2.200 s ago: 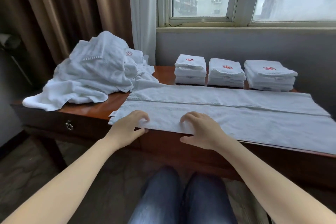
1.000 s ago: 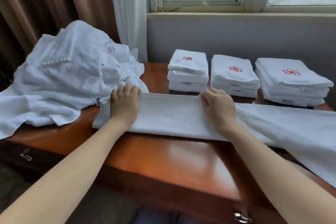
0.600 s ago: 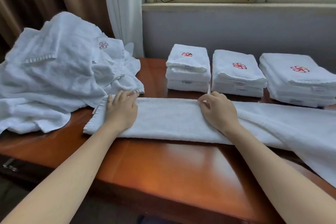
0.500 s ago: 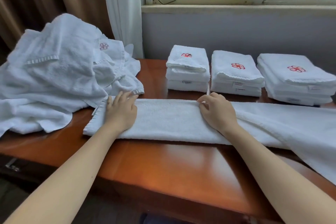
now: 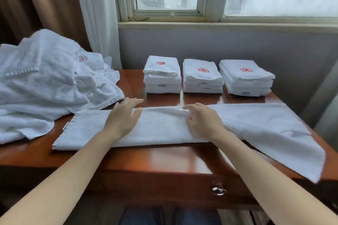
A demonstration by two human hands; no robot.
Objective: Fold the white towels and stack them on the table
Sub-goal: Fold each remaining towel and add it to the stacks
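Both bare forearms are stretched forward. The left hand [image 5: 124,121] is laid flat, palm down, with straight, slightly spread fingers. The right hand [image 5: 203,123] is arched, its fingers [image 5: 193,107] curled, with a fold of towel [image 5: 161,128] pinched against the thumb.

table [image 5: 164,159]: reddish wood, glossy varnish, mirrors window light. long towel [image 5: 164,129] and heap at frame left [image 5: 40,86]: white terry cloth, matt, nubbly. folded stacks [image 5: 202,76]: same cloth, red embroidered emblems. drawer knob [image 5: 218,190]: shiny metal.
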